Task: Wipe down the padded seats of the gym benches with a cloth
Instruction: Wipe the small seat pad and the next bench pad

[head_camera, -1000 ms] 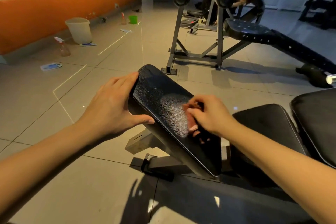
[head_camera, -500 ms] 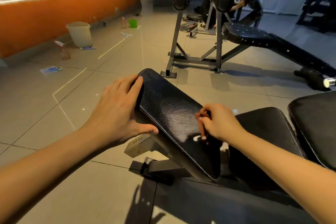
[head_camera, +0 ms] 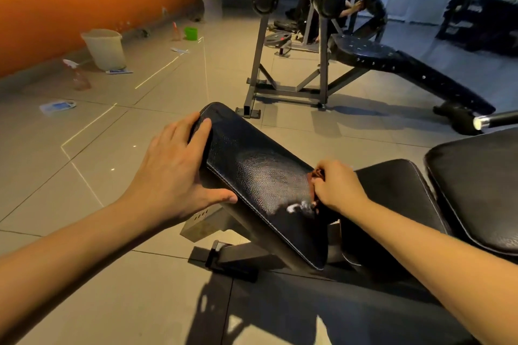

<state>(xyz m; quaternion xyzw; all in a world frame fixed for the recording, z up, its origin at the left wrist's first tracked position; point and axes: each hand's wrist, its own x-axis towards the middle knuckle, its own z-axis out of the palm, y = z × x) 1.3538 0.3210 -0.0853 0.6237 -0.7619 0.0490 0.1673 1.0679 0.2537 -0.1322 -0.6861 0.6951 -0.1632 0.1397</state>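
Observation:
A black padded bench seat tilts up at the centre of the head view. My left hand rests on its left edge, fingers straight over the top corner and thumb under the side. My right hand grips a small reddish-brown cloth against the seat's right edge; most of the cloth is hidden under my fingers. A damp, shiny patch lies on the pad just left of the cloth. A second black pad adjoins to the right, behind my right hand.
A third black pad is at the far right. A sit-up bench on a grey frame stands ahead. A bucket, a spray bottle, a green cup and packets lie on the tiled floor by the orange wall.
My right hand has dragged the cloth from the middle of the pad to its right edge, leaving a wet smear. My left hand has stayed on the left edge.

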